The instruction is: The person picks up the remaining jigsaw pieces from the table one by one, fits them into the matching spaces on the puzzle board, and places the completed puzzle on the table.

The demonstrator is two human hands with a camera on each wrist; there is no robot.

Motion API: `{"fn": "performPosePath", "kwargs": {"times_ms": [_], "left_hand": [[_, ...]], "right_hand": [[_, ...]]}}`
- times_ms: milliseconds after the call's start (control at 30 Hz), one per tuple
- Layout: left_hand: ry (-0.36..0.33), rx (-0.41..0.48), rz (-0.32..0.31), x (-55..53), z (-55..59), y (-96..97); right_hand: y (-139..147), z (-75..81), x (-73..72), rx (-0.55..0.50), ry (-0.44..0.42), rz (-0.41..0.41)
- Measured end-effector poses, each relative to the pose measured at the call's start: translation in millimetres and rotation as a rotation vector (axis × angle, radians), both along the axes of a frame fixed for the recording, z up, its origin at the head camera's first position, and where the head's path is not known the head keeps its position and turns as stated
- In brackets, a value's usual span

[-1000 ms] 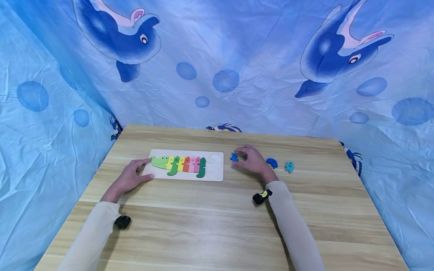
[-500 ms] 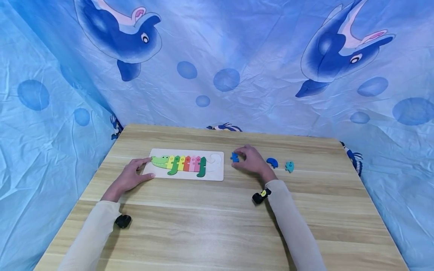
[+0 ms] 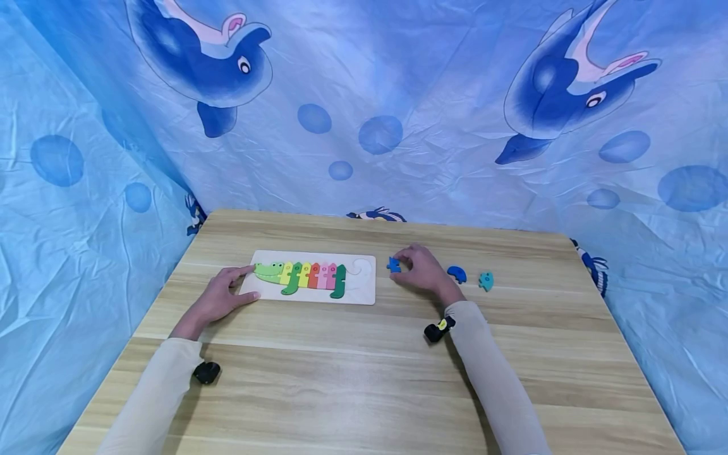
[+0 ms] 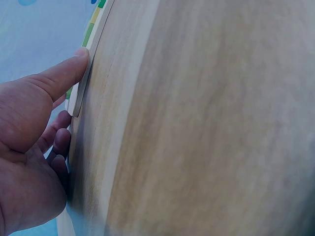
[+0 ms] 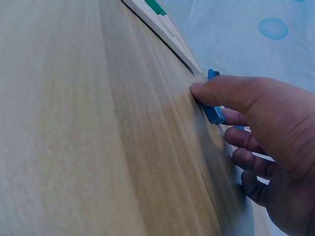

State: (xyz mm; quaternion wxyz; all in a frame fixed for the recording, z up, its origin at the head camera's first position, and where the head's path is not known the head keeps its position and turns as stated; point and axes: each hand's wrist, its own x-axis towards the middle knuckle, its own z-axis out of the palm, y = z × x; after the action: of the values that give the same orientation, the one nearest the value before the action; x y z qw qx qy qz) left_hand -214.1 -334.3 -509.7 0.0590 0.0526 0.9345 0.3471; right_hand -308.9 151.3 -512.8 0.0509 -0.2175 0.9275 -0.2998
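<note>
A pale wooden puzzle board (image 3: 359,294) lies on the table with a crocodile in it, made of a green head, colored body pieces and green legs. At the right end of the board, a thin curled tail outline shows. My left hand (image 3: 218,296) holds the board's left end, its thumb (image 4: 69,73) against the near edge in the left wrist view. Just right of the board, my right hand (image 3: 423,270) pinches a blue puzzle piece (image 3: 394,265) between thumb and fingers. The right wrist view shows that blue piece close to the tabletop, partly hidden by the thumb.
Right of my right hand lie a dark blue rounded puzzle piece (image 3: 457,273) and a teal puzzle piece (image 3: 486,280). The wood-grain table (image 3: 341,379) meets a blue dolphin-print cloth (image 3: 443,177) at its back and sides.
</note>
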Motion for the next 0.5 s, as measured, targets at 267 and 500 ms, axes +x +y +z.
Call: {"fn": "performPosePath", "kwargs": {"times_ms": [267, 500], "left_hand": [[-0.011, -0.003, 0.008, 1.2, -0.3, 0.6], [-0.007, -0.001, 0.007, 0.5, 0.3, 0.0]], "right_hand": [[0.0, 2.3, 2.3, 0.01, 0.003, -0.007], [2.2, 0.6, 0.8, 0.016, 0.032, -0.006]]}}
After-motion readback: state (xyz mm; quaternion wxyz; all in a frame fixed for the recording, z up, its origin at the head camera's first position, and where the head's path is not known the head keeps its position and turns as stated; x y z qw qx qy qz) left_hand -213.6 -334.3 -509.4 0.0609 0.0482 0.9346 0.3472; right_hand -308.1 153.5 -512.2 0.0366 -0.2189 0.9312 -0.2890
